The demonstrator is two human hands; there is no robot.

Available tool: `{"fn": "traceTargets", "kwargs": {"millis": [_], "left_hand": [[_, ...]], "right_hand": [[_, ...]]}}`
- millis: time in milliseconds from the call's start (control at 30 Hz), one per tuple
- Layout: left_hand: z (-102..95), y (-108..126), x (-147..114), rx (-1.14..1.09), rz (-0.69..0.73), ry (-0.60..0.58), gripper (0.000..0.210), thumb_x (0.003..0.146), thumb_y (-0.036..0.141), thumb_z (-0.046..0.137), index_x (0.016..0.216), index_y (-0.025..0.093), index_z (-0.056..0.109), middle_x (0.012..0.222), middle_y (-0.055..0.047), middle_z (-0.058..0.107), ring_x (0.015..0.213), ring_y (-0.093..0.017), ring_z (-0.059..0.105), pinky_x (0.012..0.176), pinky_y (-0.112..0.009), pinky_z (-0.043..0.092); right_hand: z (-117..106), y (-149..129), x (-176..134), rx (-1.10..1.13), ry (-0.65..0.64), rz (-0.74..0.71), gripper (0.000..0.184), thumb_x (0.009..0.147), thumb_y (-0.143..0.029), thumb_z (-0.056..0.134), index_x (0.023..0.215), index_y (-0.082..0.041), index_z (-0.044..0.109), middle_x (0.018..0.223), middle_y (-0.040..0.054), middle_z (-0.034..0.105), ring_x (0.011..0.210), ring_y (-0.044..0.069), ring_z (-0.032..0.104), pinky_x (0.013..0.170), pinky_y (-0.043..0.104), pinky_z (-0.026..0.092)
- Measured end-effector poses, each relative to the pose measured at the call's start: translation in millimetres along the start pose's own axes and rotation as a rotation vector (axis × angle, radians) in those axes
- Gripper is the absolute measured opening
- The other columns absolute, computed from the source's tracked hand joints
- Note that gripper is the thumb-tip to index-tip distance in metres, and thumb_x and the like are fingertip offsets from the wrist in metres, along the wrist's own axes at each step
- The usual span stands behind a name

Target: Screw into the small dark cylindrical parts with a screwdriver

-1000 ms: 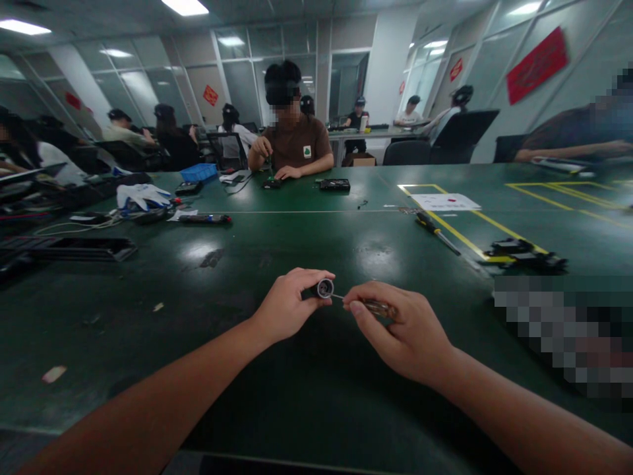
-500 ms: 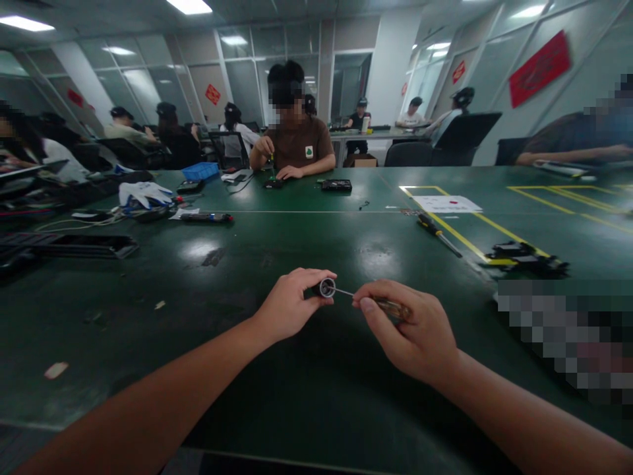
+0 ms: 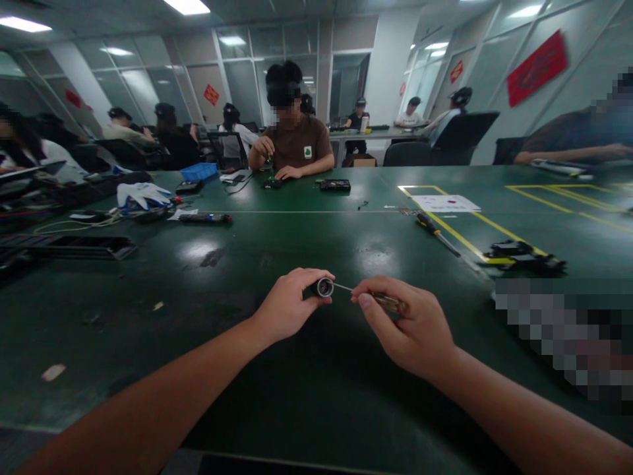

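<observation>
Between the thumb and fingers of my left hand (image 3: 287, 305) is a short dark cylindrical part (image 3: 324, 287). Its round open end, with a silvery rim, is turned toward my right. My right hand (image 3: 408, 323) is closed around the amber, see-through handle of a screwdriver (image 3: 390, 303). The thin metal shaft points left, and its tip meets the rim of the cylinder's open end; whether it reaches inside I cannot tell. Both hands are held above the green tabletop (image 3: 277, 409).
Across the table a co-worker (image 3: 297, 142) handles a small dark device. A yellow-black screwdriver (image 3: 438, 233), black parts (image 3: 524, 257) and a white sheet (image 3: 445, 203) lie to the right. At left are white gloves (image 3: 143, 196), a blue bin (image 3: 198, 171) and a black tray-like frame (image 3: 93, 247).
The screwdriver's tip has shifted from within the cylinder's opening up to its right rim. Both hands keep their grips, and the whole view has drifted very slightly.
</observation>
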State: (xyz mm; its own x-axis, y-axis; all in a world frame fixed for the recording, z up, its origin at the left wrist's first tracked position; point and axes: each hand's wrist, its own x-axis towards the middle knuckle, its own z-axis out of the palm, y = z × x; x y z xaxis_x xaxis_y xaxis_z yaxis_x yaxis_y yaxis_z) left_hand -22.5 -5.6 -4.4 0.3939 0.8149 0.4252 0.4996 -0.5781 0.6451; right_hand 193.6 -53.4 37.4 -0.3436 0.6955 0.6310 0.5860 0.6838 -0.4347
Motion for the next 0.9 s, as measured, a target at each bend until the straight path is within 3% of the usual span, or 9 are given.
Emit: {"fn": "traceTargets", "kwargs": {"millis": [333, 567, 900], "left_hand": [[0.8, -1.7, -0.8, -0.079, -0.023, 0.017, 0.032, 0.082, 0.016, 0.075, 0.112, 0.024, 0.070, 0.115, -0.002, 0.074, 0.109, -0.022, 0.067, 0.099, -0.038, 0.051], [0.1, -0.3, -0.5, -0.073, -0.050, 0.011, 0.035, 0.082, 0.018, 0.075, 0.116, 0.025, 0.070, 0.115, -0.004, 0.073, 0.109, -0.023, 0.067, 0.099, -0.042, 0.051], [-1.6, -2.6, 1.7, -0.097, -0.015, 0.037, 0.030, 0.081, 0.015, 0.076, 0.110, 0.022, 0.072, 0.113, -0.004, 0.071, 0.108, -0.021, 0.065, 0.099, -0.039, 0.050]], "right_hand": [[5.4, 1.9, 1.9, -0.028, -0.075, -0.033, 0.010, 0.096, -0.021, 0.055, 0.098, -0.021, 0.064, 0.082, 0.0019, 0.072, 0.069, 0.015, 0.067, 0.065, 0.027, 0.049], [3.6, 2.0, 0.5, 0.048, -0.097, 0.065, 0.007, 0.098, -0.023, 0.052, 0.104, -0.021, 0.055, 0.083, 0.0019, 0.069, 0.069, 0.015, 0.067, 0.063, 0.026, 0.050], [8.0, 6.0, 0.4, -0.011, -0.069, 0.006, 0.007, 0.096, -0.021, 0.058, 0.102, -0.022, 0.059, 0.084, 0.0007, 0.070, 0.070, 0.015, 0.069, 0.063, 0.025, 0.049]]}}
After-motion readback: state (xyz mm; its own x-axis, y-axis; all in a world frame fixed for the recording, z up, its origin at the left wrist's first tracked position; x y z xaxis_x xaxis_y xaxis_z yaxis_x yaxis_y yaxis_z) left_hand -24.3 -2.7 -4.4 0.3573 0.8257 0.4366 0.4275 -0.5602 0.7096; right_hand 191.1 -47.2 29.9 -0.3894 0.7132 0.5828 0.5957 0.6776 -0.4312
